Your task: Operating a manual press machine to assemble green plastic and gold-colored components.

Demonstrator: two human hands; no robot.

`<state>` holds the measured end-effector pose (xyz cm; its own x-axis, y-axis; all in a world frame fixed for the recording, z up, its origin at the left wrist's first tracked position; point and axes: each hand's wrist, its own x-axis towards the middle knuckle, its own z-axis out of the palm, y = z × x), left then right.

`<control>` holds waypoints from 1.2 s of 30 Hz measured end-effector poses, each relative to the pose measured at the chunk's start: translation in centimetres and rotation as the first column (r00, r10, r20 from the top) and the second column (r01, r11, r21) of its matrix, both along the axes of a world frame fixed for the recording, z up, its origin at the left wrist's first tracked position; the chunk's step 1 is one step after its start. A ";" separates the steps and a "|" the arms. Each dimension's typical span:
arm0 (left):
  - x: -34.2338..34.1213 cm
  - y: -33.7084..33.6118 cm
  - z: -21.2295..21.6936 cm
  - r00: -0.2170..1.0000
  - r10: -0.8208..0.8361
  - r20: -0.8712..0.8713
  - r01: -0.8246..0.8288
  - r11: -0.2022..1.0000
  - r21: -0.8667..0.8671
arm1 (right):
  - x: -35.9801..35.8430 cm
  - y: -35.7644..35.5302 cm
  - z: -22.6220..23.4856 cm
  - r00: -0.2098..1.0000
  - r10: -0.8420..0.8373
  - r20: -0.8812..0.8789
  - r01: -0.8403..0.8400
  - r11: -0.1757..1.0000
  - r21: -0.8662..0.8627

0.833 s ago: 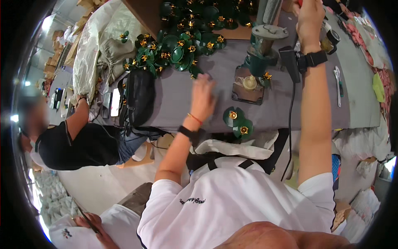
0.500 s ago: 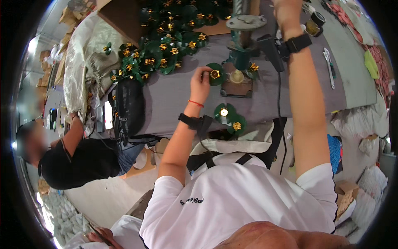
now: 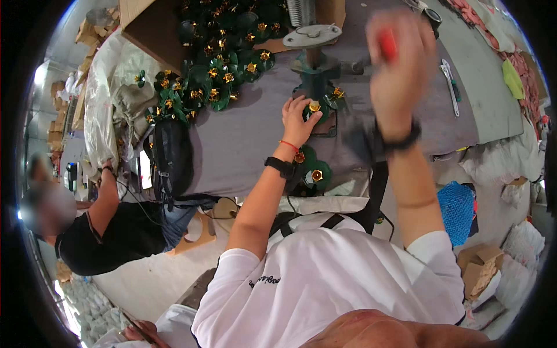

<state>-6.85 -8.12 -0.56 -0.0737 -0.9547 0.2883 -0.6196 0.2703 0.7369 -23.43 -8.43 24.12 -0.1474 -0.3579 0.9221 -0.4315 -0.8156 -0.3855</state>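
Note:
My left hand (image 3: 300,123) closes its fingers on a dark green disc with a gold flower-shaped centre (image 3: 314,107), holding it on the base of a green hand press (image 3: 315,78). A similar green and gold piece (image 3: 336,94) lies just to the right, beside the press. My right hand (image 3: 400,69), smeared by motion, is up at the right of the press, wrapped round a red knob (image 3: 387,45). The lever behind that knob is mostly hidden. Nearer to me, at the table's front edge, are more green and gold pieces (image 3: 317,175), partly behind my left wrist.
A large heap of green and gold pieces (image 3: 214,75) spills from a cardboard box (image 3: 151,29) at the far left. A black bag (image 3: 174,156) lies left of my arm. Right are a wrench (image 3: 451,87) and tape roll (image 3: 432,17). Another person (image 3: 110,232) sits left.
My left hand has moved right, bringing the green and gold piece onto the press base. My right hand has come down and nearer with the red knob. The whole view has shifted slightly.

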 end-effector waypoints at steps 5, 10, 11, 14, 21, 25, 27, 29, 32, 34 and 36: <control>0.0 0.3 -0.3 0.999 0.022 -0.029 -0.023 0.999 -0.035 | -1.3 11.9 -14.2 0.962 0.057 -0.268 -0.027 0.993 0.113; 0.3 -0.6 0.1 0.992 -0.008 0.127 0.017 0.998 -0.068 | -4.4 11.2 -15.4 0.882 0.130 -0.453 -0.076 0.988 0.135; 0.4 -1.0 0.0 0.996 0.016 0.086 -0.003 0.989 -0.147 | -4.4 9.9 -13.2 0.855 0.270 -0.442 -0.247 0.963 0.110; 0.7 -2.5 -0.3 0.973 -0.170 0.154 0.188 0.976 -0.111 | -1.7 5.1 -4.6 0.959 0.284 -0.023 -0.273 0.940 0.207; 3.8 -0.8 0.3 0.939 -0.340 -0.048 0.331 0.934 -0.131 | -1.8 -10.7 0.7 0.716 0.352 0.603 -0.628 0.701 0.337; 6.2 5.7 0.4 0.907 -0.157 -0.391 0.237 0.957 0.166 | -5.4 -10.1 -10.4 0.588 0.179 0.789 -0.522 0.829 0.201; 5.9 8.8 0.3 0.934 -0.219 -0.281 0.267 0.953 0.144 | -4.9 -7.9 -17.0 0.992 -0.054 0.114 -0.001 0.901 0.435; 4.8 10.7 0.3 0.955 -0.248 -0.163 0.251 0.968 0.003 | -3.7 -5.1 -22.4 0.991 -0.045 -0.128 0.129 0.592 0.795; 4.3 12.8 1.1 0.965 -0.239 -0.107 0.243 0.969 0.033 | -2.1 0.0 -26.9 0.994 0.005 -0.113 0.074 0.725 0.685; 4.8 14.5 1.3 0.976 -0.215 -0.029 0.216 0.976 0.036 | -2.3 4.2 -27.3 0.991 0.023 -0.136 0.072 0.753 0.654; 5.7 16.6 1.0 0.973 -0.230 0.023 0.230 0.973 0.031 | -2.2 8.0 -26.7 0.962 0.097 -0.257 0.092 0.768 0.634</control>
<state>-1.19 8.47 0.43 -0.2993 -0.9190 0.2567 -0.5625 0.3873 0.7305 -25.65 -0.42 -2.59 0.0640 -0.8731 0.4834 -0.5893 -0.4239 -0.6877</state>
